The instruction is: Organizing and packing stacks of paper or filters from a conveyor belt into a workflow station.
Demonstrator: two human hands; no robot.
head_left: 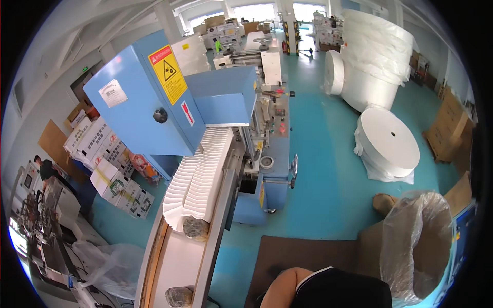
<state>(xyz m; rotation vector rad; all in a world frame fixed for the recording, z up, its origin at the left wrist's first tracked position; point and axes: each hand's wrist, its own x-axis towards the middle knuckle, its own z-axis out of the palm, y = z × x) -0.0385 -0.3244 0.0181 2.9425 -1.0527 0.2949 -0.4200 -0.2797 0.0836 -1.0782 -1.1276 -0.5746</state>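
Note:
Neither of my hands shows. A bent bare limb (pixel 283 288) comes in at the lower edge, beside dark clothing (pixel 341 290) with a white trim; its far end is out of view. Left of it runs a long metal-sided trough (pixel 167 259) with a pale bed. A long double row of thin white folded sheets (pixel 197 172) stands packed in it, reaching under the blue machine housing (pixel 138 97). A greyish wrapped lump (pixel 195 228) rests against the near end of the row. Another similar lump (pixel 179 296) lies nearer in the trough.
At right stands a large bin lined with clear plastic (pixel 411 246). Big white rolls (pixel 387 141) stand beyond it. A handwheel (pixel 294 171) juts from the blue machine. Cartons (pixel 120 187) and another person (pixel 47 169) are at left. A dark mat (pixel 308 254) covers the floor nearby.

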